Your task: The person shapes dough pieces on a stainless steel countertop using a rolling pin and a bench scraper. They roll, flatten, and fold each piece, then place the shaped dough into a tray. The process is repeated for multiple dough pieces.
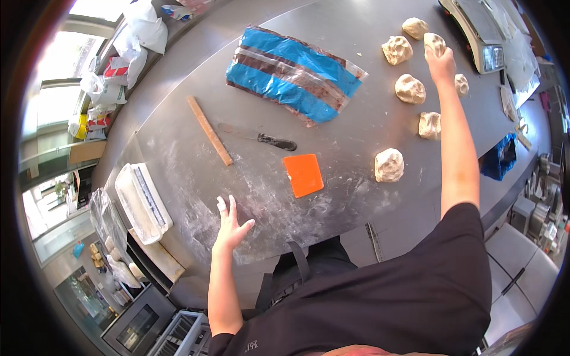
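My right hand (441, 66) reaches to the far right of the metal worktable and grips a dough ball (433, 42). Several other dough balls lie around it, among them a rough one (397, 50) to its left and a single ball (389, 165) nearer to me. My left hand (231, 229) is over the floured near part of the table, fingers spread, holding nothing. Up and to the right of it lies an orange plastic dough scraper (304, 175). A black-handled knife (277, 142) and a wooden stick (209, 130) rest farther back.
A blue-and-brown plastic bag (294, 73) lies flat at the table's far middle. A white plastic tub (141, 202) is at the left edge. At the far right are a digital scale (478, 33) and a blue foil-like bag (499, 156).
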A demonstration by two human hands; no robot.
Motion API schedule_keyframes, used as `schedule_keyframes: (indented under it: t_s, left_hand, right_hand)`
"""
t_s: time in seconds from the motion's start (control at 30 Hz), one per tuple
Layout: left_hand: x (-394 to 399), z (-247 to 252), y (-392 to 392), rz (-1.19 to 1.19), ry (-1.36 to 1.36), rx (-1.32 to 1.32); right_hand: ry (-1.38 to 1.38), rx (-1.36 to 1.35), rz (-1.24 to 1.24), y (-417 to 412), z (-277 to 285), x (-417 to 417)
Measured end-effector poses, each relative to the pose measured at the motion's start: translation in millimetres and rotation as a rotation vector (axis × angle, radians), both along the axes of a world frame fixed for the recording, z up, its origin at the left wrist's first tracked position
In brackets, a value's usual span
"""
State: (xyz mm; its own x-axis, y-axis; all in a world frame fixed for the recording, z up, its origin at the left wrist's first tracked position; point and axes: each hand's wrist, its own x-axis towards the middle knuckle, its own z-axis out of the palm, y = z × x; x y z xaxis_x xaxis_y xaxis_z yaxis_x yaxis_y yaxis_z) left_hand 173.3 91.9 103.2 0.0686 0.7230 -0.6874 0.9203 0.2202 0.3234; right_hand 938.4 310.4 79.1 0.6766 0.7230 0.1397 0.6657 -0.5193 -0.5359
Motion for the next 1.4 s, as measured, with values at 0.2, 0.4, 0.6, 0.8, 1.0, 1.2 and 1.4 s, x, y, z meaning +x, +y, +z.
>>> schedule_keyframes:
  t_s: [0.2,0.4,0.6,0.8,1.0,1.2,1.4]
  left_hand:
    - [38,45,23,0.111,-0.210,0.218]
    - [120,97,-2,0.618,-0.931,0.220]
    - [72,79,-31,0.701,-0.678,0.457]
    - [22,101,-62,0.806,-0.957,0.429]
    - [-106,100,-81,0.434,-0.469,0.582]
    - [-174,109,-119,-0.214,-0.341,0.792]
    - [-201,56,-133,-0.083,-0.314,0.308]
  right_hand:
    - [0.476,0.205,0.688,-114,93,-237]
    - [0.540,-0.113,1.234,-215,126,-434]
    - [0.208,0.130,1.043,-256,134,-521]
    - [0.271,0.001,1.021,-277,118,-604]
    - [0.265,-0.491,1.135,-274,127,-690]
    - [0.066,-0.731,1.440,-266,127,-767]
    - [0.240,-0.916,1.560,-273,106,-790]
